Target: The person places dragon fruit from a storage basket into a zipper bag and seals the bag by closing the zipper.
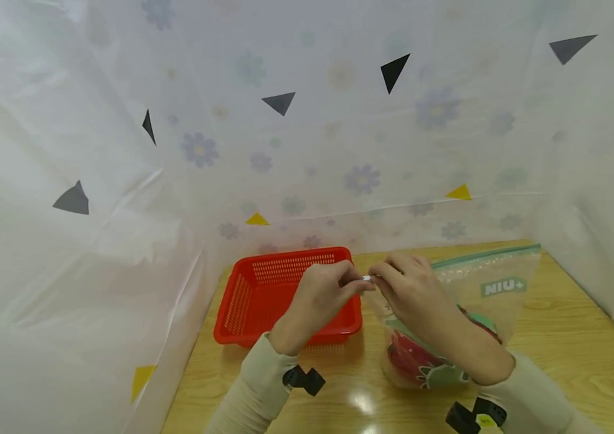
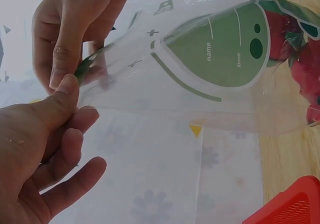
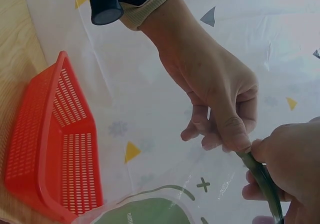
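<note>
A clear zip bag (image 1: 510, 313) with a green top strip and a NIU+ label stands on the table, red items with green parts (image 1: 410, 355) in its bottom. My left hand (image 1: 318, 295) pinches the near-left end of the bag's top edge between thumb and forefinger. Right beside it, my right hand (image 1: 415, 295) grips the same edge, its forearm crossing in front of the bag. A small white bit (image 1: 365, 278) shows between the fingertips. In the right wrist view the green zip strip (image 3: 262, 181) runs through the right hand's fingers up to the left thumb.
A red plastic basket (image 1: 233, 301) with slotted sides stands left of the bag, partly behind my left hand. Both are on a wood-grain table (image 1: 573, 343). Pale sheeting (image 1: 329, 150) with flowers and triangles surrounds the table at the back and sides.
</note>
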Demonstrator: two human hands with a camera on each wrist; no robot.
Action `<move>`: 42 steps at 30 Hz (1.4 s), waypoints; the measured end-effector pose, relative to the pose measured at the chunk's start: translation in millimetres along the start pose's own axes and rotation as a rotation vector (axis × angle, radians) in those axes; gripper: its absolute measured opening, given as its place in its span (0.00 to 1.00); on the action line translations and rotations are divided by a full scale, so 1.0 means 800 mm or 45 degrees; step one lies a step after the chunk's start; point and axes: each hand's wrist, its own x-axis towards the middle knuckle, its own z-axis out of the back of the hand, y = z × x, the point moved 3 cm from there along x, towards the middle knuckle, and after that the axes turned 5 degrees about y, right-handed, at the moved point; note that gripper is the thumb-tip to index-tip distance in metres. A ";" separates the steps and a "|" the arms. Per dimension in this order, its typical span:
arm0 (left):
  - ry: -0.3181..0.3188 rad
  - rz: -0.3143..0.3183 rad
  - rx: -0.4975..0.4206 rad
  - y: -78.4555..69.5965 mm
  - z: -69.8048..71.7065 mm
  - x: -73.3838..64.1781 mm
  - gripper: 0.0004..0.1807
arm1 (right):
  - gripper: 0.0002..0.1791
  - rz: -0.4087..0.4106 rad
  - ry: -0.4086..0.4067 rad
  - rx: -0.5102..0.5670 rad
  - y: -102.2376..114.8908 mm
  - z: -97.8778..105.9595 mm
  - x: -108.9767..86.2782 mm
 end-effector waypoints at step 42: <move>-0.099 0.004 -0.010 0.012 -0.002 -0.018 0.09 | 0.28 0.030 -0.125 -0.092 -0.040 0.030 -0.039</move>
